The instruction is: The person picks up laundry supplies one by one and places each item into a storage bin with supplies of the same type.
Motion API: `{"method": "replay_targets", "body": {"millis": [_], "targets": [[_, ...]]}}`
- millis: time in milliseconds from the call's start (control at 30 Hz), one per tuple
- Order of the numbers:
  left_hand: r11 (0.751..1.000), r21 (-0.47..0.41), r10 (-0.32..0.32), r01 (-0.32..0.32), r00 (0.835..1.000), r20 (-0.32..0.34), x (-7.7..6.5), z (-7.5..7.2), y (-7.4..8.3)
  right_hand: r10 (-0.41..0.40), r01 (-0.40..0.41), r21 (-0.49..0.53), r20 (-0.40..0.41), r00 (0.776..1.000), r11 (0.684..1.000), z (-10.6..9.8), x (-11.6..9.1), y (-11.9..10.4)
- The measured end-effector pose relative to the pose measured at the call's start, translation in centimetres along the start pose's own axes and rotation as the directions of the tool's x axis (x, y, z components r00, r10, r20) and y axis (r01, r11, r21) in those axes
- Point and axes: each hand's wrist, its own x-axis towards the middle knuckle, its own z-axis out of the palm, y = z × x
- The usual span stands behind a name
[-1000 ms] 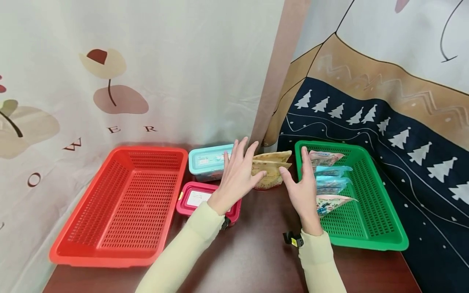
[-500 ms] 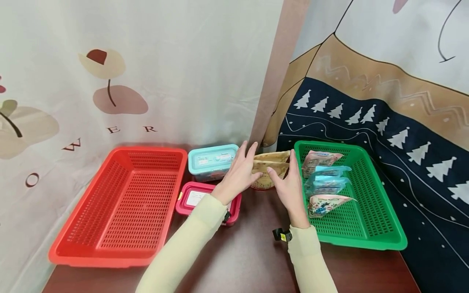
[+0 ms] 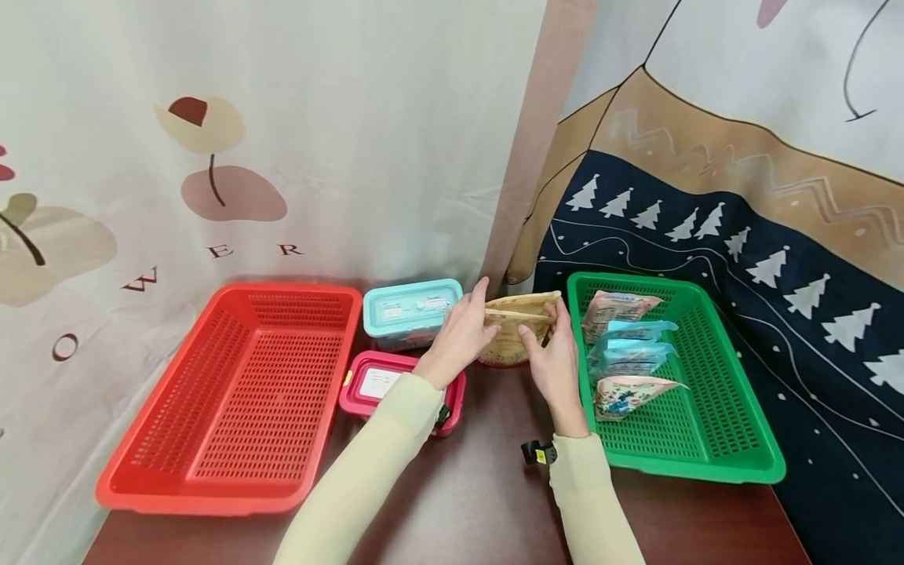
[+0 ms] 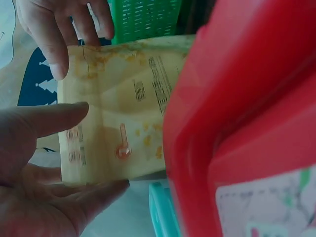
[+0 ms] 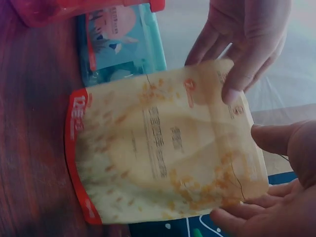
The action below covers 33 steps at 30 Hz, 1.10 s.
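Two beige stand-up pouches stand one behind the other between my hands in the head view; the front pouch partly covers the back pouch. My left hand holds the left edge of the front pouch, its thumb on the printed face and its fingers behind, as the right wrist view also shows. At the opposite edge, my right hand has its thumb by the pouch top and its fingers round the back. The pouch's red bottom band rests by the brown table in the right wrist view.
A pink-lidded box lies under my left forearm, with a blue-lidded box behind it. At left stands a red basket. The green basket at right holds several upright packets. Curtains hang behind.
My right hand has moved left from beside the green basket to the pouch's right edge. My left hand has come down and closed onto the left edge.
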Motion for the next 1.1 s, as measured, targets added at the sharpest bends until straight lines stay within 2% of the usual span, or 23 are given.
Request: {"method": "replay_targets", "body": {"millis": [67,233,567,767,967,1100], "targets": [[1.0,0.013,0.014,-0.014,1.0,-0.014,-0.1,0.0,0.0,-0.004,0.004,0.003,-0.006,1.0,1.0,0.0,0.0,-0.1],[0.998,0.031,0.052,-0.051,0.998,-0.043,-0.3,0.2,-0.2,-0.011,0.009,-0.084,-0.033,0.999,0.996,0.1,0.1,-0.1],[0.998,0.058,0.005,-0.003,1.0,-0.03,-0.9,-0.3,-0.4,-0.076,0.052,-0.237,-0.09,0.993,0.97,-0.3,0.1,0.0],[0.999,0.046,-0.015,0.017,0.999,-0.042,-0.8,-0.5,-0.8,-0.081,0.06,-0.235,-0.081,0.993,0.97,-0.4,-0.1,-0.1],[0.997,0.075,0.026,-0.023,0.999,-0.042,-0.9,-1.0,-1.0,-0.112,0.086,-0.233,-0.102,0.988,0.969,-0.5,-0.4,-0.1],[0.998,0.061,0.023,-0.02,0.998,-0.051,-1.2,-1.2,-1.0,-0.122,0.091,-0.23,-0.123,0.985,0.969,-0.7,-0.5,-0.3]]}}
